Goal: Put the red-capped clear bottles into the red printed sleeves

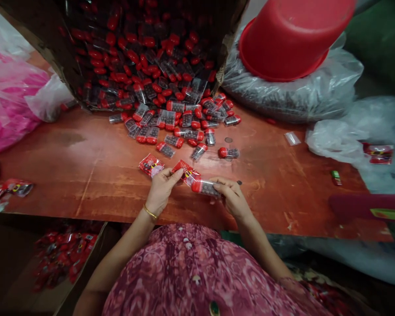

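Reddish-brown wood, scuffed and dull, makes up the table that fills the middle of the frame. At top centre a cardboard box lies tipped on its side. It spills a heap of vials, small clear plastic tubes with glossy red caps and dark contents. At upper right a smooth red bucket sits upturned on a crinkled clear plastic bag. At lower centre the left hand pinches a flat red printed packet between thumb and forefinger. The right hand has its fingertips closed around the clear end of one vial. The vial lies between the two hands just above the table's near edge. Its long axis runs almost straight across the frame, and its red cap points toward the left of the picture, touching the packet. A second packet lies flat just beside the left hand.
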`<state>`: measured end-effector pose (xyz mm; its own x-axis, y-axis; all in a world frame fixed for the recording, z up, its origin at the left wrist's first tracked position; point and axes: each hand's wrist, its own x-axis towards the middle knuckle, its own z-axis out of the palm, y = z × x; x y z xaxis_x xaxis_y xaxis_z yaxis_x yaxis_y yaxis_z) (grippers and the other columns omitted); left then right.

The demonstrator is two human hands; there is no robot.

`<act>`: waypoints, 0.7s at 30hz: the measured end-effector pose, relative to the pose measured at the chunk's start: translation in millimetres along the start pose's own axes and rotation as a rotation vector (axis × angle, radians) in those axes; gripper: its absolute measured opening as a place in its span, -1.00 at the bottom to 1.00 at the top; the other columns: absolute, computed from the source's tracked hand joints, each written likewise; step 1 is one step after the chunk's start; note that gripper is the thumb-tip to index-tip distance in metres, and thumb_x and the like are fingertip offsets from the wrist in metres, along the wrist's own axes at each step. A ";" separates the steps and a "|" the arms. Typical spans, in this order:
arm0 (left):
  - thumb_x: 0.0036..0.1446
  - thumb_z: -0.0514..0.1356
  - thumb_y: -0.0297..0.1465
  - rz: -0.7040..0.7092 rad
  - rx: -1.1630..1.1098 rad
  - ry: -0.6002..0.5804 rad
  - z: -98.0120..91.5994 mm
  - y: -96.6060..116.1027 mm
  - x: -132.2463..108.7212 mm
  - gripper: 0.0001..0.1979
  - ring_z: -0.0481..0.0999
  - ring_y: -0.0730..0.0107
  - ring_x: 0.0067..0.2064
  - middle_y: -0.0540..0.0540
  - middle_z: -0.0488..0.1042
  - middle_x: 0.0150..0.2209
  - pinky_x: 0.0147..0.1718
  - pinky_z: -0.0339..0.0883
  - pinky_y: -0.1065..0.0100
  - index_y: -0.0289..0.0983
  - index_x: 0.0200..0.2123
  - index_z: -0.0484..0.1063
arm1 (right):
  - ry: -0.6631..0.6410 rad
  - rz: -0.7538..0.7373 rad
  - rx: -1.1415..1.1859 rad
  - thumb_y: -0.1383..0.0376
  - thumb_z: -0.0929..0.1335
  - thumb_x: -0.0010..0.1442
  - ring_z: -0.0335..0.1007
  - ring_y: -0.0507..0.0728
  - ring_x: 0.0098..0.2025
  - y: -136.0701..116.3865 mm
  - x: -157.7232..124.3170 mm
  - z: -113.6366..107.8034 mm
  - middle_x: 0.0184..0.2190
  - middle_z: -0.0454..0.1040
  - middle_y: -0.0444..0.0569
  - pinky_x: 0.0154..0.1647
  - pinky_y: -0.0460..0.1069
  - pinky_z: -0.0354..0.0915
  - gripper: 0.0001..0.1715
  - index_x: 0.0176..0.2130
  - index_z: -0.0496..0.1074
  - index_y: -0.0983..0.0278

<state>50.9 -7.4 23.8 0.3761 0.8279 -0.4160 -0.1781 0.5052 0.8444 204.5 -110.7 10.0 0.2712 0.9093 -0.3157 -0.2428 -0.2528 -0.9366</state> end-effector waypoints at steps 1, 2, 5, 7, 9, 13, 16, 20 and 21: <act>-0.33 0.41 -0.22 0.015 0.003 -0.008 -1.0 -0.6 0.4 -0.65 0.41 0.55 -0.48 0.02 0.48 -0.54 -0.44 0.32 0.48 -0.36 -0.52 0.47 | 0.007 0.002 0.006 0.20 0.31 -0.06 0.18 -0.06 -0.71 0.0 1.3 1.0 -0.65 0.38 -0.17 -0.74 -0.17 0.12 -0.73 -0.41 0.49 0.32; -0.32 0.40 -0.22 0.025 -0.001 -0.014 -1.3 -1.0 0.5 -0.66 0.41 0.55 -0.49 0.02 0.48 -0.54 -0.44 0.32 0.49 -0.36 -0.52 0.47 | 0.014 0.002 0.012 0.20 0.31 -0.06 0.17 -0.07 -0.72 -0.5 2.2 2.4 -0.66 0.37 -0.18 -0.74 -0.17 0.11 -0.74 -0.41 0.48 0.32; -0.32 0.41 -0.23 0.016 -0.057 -0.026 2.4 -0.6 -1.1 -0.65 0.42 0.55 -0.49 0.02 0.50 -0.52 -0.46 0.33 0.49 -0.34 -0.49 0.47 | 0.019 -0.004 0.017 0.20 0.30 -0.07 0.15 -0.07 -0.73 -3.5 3.3 9.0 -0.67 0.34 -0.20 -0.75 -0.16 0.12 -0.75 -0.43 0.47 0.31; -0.38 0.43 -0.25 -0.022 -0.119 -0.032 6.8 0.6 -3.1 -0.62 0.44 0.54 -0.48 0.02 0.52 -0.50 -0.45 0.33 0.48 -0.34 -0.47 0.46 | 0.027 -0.035 -0.003 0.19 0.29 -0.04 0.13 -0.07 -0.74 -5.1 3.0 14.2 -0.68 0.32 -0.21 -0.75 -0.16 0.11 -0.74 -0.41 0.46 0.31; -0.46 0.46 -0.30 -0.074 -0.164 -0.038 10.3 1.4 -4.7 -0.59 0.46 0.53 -0.48 0.02 0.53 -0.50 -0.43 0.34 0.48 -0.34 -0.46 0.45 | 0.050 -0.094 -0.044 0.18 0.28 0.00 0.12 -0.07 -0.73 -5.3 2.3 19.3 -0.71 0.27 -0.24 -0.73 -0.15 0.12 -0.74 -0.37 0.45 0.30; -0.48 0.46 -0.32 -0.163 -0.216 -0.021 12.2 -2.6 -6.4 -0.58 0.48 0.52 -0.47 0.00 0.55 -0.49 -0.39 0.35 0.46 -0.34 -0.48 0.42 | 0.078 -0.210 -0.148 0.16 0.24 0.12 0.15 -0.06 -0.69 -0.6 1.1 26.9 -0.69 0.23 -0.26 -0.64 -0.13 0.17 -0.73 -0.30 0.41 0.28; -0.46 0.46 -0.37 -0.135 -0.192 -0.020 13.9 -11.4 -10.6 -0.60 0.47 0.55 -0.46 0.01 0.54 -0.49 -0.35 0.32 0.47 -0.34 -0.48 0.42 | 0.144 -0.298 -0.242 0.18 0.22 0.18 0.22 -0.03 -0.60 4.9 2.9 30.4 -0.59 0.31 -0.20 -0.56 -0.12 0.20 -0.73 -0.23 0.39 0.27; -0.40 0.44 -0.32 -0.128 -0.148 -0.020 14.4 -18.2 -16.3 -0.64 0.47 0.53 -0.44 0.00 0.52 -0.52 -0.34 0.31 0.47 -0.33 -0.50 0.41 | 0.219 -0.412 -0.322 0.21 0.22 0.20 0.31 0.03 -0.39 8.2 7.5 32.9 -0.41 0.40 -0.10 -0.39 -0.08 0.26 -0.75 -0.21 0.37 0.28; -0.37 0.43 -0.28 -0.151 -0.150 -0.026 12.7 -16.8 -16.0 -0.64 0.48 0.50 -0.43 -0.01 0.52 -0.51 -0.34 0.31 0.45 -0.33 -0.49 0.41 | 0.197 -0.409 -0.320 0.20 0.21 0.21 0.32 0.03 -0.38 8.4 8.2 33.2 -0.41 0.40 -0.09 -0.38 -0.07 0.26 -0.75 -0.21 0.37 0.28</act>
<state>59.4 -32.2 20.6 0.4316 0.7346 -0.5235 -0.2509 0.6552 0.7126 173.8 -94.5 4.7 0.4610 0.8828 0.0898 0.2054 -0.0077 -0.9787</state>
